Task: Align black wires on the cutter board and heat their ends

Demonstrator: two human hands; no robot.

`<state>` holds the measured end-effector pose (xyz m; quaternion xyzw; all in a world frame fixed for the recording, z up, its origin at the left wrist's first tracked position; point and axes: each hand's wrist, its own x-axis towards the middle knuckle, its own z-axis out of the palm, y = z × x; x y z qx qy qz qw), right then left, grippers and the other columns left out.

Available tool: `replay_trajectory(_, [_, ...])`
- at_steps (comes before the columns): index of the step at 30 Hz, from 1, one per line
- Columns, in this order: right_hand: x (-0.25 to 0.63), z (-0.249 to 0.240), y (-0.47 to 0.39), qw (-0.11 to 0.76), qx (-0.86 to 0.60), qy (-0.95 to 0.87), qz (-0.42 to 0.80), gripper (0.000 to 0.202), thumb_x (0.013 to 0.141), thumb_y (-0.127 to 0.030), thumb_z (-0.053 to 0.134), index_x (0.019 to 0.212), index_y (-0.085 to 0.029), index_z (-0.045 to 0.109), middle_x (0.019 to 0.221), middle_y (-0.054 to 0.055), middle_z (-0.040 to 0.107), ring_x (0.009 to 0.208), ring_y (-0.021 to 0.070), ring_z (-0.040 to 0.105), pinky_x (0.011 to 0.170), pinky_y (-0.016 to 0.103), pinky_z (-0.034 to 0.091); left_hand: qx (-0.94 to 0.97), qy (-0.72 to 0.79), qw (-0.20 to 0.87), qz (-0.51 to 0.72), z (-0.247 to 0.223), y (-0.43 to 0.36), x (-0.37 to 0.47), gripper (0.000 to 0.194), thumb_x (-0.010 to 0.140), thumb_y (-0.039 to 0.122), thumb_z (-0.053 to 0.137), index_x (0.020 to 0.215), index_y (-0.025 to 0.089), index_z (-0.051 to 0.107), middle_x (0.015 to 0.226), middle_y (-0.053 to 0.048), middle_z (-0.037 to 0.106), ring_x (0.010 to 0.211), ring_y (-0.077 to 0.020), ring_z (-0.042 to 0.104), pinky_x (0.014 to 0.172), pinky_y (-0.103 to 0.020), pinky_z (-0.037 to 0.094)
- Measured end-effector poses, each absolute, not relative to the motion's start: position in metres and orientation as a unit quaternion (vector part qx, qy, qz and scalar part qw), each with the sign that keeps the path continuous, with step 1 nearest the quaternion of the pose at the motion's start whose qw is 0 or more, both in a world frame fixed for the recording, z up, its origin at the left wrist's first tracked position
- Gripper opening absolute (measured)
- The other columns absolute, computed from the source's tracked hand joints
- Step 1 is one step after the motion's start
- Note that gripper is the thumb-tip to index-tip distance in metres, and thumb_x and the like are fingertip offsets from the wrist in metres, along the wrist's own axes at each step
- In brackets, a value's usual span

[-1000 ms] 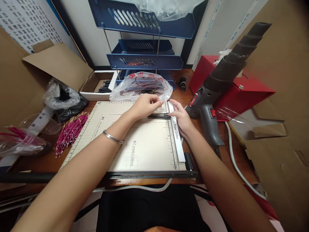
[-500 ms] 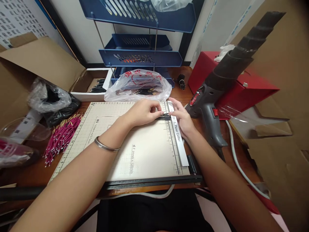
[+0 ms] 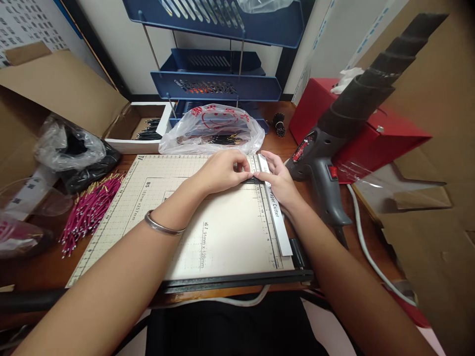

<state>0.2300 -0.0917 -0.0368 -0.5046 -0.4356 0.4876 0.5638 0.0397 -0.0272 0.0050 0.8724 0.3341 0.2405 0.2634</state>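
A cream paper cutter board (image 3: 230,232) with printed grid lines lies before me. Near its far right part, a small bundle of thin black pieces (image 3: 254,180) rests beside the white strip (image 3: 276,212) marked "Paper Cutter". My left hand (image 3: 226,171), a bracelet on its wrist, has thumb and finger closed on the bundle's far side; the fingers partly hide it. My right hand (image 3: 278,180) lies across the strip, its thumb reaching to the bundle beside my left fingertips and its other fingers spread beyond the strip.
Left of the board lie magenta pieces (image 3: 89,212) and a black bag (image 3: 83,168). Behind are a white box (image 3: 133,147), a plastic bag (image 3: 218,121) and a blue rack (image 3: 218,86). On the right stand a heat gun (image 3: 322,173) and a red box (image 3: 386,143).
My right thumb has moved left across the black bundle, closer to my left fingertips. My left hand has hardly moved. The view has shifted slightly.
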Motion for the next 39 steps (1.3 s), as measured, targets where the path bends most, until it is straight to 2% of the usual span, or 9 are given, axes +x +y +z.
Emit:
replay_trajectory(6, [0.234,-0.041,-0.089,0.553,-0.508,-0.459,0.475,0.087,0.062,-0.035,0.083,0.143,-0.027,0.054,0.165,0.013,0.058,0.158,0.0354,0.053,0.142,0.055,0.034,0.870,0.328,0.283,0.237,0.005,-0.026,0.039,0.017,0.089,0.033,0.077,0.086,0.018,0.083,0.082,-0.003,0.078,0.074,-0.0171,0.061,0.072,-0.031,0.041])
replay_trajectory(11, [0.234,-0.042,-0.088,0.551,-0.507,-0.468,0.470,0.087,0.064,-0.037,0.083,0.145,-0.028,0.054,0.164,0.013,0.058,0.158,0.0357,0.052,0.141,0.055,0.034,0.860,0.329,0.315,0.229,0.009,-0.026,0.038,0.015,0.087,0.029,0.075,0.087,0.018,0.086,0.077,-0.002,0.077,0.068,-0.0154,0.058,0.070,-0.030,0.042])
replay_trajectory(15, [0.230,-0.039,-0.090,0.560,-0.501,-0.467,0.467,0.093,0.059,-0.038,0.088,0.143,-0.026,0.050,0.160,0.015,0.060,0.157,0.0364,0.053,0.139,0.053,0.037,0.857,0.322,0.334,0.227,0.011,-0.026,0.037,0.015,0.085,0.025,0.074,0.088,0.017,0.087,0.080,-0.003,0.079,0.068,-0.0147,0.058,0.071,-0.029,0.044])
replay_trajectory(23, [0.232,-0.040,-0.087,0.572,-0.505,-0.445,0.469,0.077,0.059,-0.032,0.080,0.132,-0.030,0.054,0.159,0.009,0.064,0.158,0.0339,0.054,0.144,0.055,0.031,0.861,0.318,0.325,0.229,0.010,-0.027,0.038,0.013,0.085,0.021,0.074,0.087,0.017,0.086,0.082,-0.003,0.079,0.072,-0.0161,0.061,0.074,-0.029,0.046])
replay_trajectory(29, [0.234,-0.044,-0.083,0.571,-0.514,-0.443,0.461,0.071,0.063,-0.029,0.076,0.131,-0.027,0.056,0.157,0.011,0.065,0.156,0.0353,0.055,0.142,0.058,0.034,0.868,0.331,0.293,0.227,0.010,-0.028,0.040,0.013,0.089,0.023,0.073,0.088,0.017,0.085,0.081,-0.002,0.078,0.073,-0.0161,0.060,0.075,-0.030,0.044])
replay_trajectory(33, [0.244,-0.043,-0.081,0.557,-0.539,-0.513,0.369,0.056,0.070,-0.029,0.075,0.125,-0.028,0.063,0.150,0.009,0.067,0.148,0.0339,0.061,0.135,0.060,0.043,0.869,0.344,0.284,0.212,0.013,-0.030,0.040,0.011,0.088,0.022,0.074,0.087,0.017,0.084,0.083,-0.002,0.079,0.074,-0.0165,0.062,0.075,-0.031,0.043])
replay_trajectory(36, [0.253,-0.038,-0.082,0.549,-0.563,-0.548,0.285,0.029,0.077,-0.032,0.074,0.104,-0.025,0.071,0.148,0.011,0.065,0.134,0.0342,0.069,0.129,0.062,0.047,0.868,0.352,0.282,0.207,0.014,-0.031,0.040,0.010,0.088,0.023,0.075,0.086,0.017,0.083,0.084,-0.002,0.079,0.076,-0.0171,0.063,0.076,-0.031,0.044])
replay_trajectory(39, [0.254,-0.022,-0.094,0.573,-0.571,-0.551,0.205,0.011,0.081,-0.032,0.072,0.088,-0.023,0.073,0.124,0.010,0.072,0.115,0.0299,0.072,0.115,0.056,0.056,0.867,0.357,0.283,0.201,0.014,-0.031,0.041,0.009,0.088,0.022,0.075,0.087,0.017,0.083,0.085,-0.003,0.080,0.077,-0.0175,0.064,0.076,-0.032,0.044])
